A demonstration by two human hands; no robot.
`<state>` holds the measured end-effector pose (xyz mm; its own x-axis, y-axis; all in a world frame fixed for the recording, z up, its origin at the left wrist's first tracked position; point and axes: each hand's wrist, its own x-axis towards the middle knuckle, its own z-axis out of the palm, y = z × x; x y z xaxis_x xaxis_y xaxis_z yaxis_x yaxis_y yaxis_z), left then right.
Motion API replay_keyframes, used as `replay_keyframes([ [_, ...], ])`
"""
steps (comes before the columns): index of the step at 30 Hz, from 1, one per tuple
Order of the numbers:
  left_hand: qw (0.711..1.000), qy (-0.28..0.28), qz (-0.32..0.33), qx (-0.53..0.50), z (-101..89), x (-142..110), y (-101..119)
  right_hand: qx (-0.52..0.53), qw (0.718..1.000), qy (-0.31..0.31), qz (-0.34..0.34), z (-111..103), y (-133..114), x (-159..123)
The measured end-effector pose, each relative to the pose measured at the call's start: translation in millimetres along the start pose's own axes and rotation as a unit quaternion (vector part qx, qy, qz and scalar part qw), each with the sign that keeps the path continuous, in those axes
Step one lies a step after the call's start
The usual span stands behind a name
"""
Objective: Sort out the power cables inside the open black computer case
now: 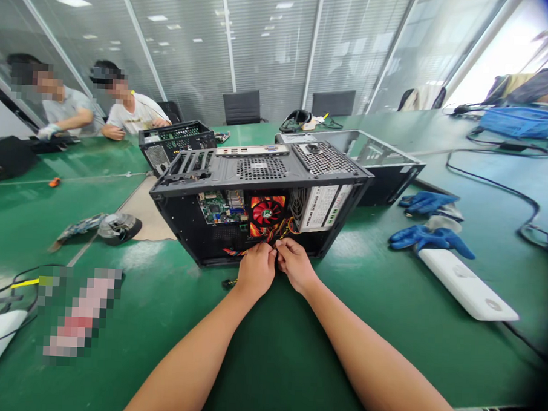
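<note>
An open black computer case [202, 177] lies in front of me with its inside facing me. Within it I see a green motherboard [217, 208], a red cooling fan [267, 212] and a power supply [327, 209] with a white label. A bundle of coloured cables [279, 231] runs down from the power supply. At the case's lower edge, my left hand [257, 266] has its fingers closed on the cables. My right hand [295, 264] pinches close beside it, also at the cables. The exact parts between the fingertips are hidden.
Blue gloves [429, 238] and a white power bank [468, 285] lie to the right. A cap [118, 228] is at left. Behind stand another case [174, 142] and a metal-framed panel [385, 159]. Two people sit at the far left; a blue basket [523, 121] is far right.
</note>
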<state>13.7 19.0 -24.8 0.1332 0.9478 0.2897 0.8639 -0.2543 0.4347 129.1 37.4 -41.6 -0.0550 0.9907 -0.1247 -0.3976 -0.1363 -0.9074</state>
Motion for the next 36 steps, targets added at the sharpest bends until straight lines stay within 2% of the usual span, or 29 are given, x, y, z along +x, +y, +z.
replay_keyframes([
  [13, 1.0, -0.001, 0.014, -0.015, 0.3, 1.2, -0.6, 0.0, 1.0, -0.001, 0.0, -0.6, 1.1, 0.7],
  [36, 0.999, -0.015, 0.03, 0.023, -0.5, -0.1, 1.2, -0.009, 1.0, -0.006, 0.006, -0.8, -0.3, 0.3],
])
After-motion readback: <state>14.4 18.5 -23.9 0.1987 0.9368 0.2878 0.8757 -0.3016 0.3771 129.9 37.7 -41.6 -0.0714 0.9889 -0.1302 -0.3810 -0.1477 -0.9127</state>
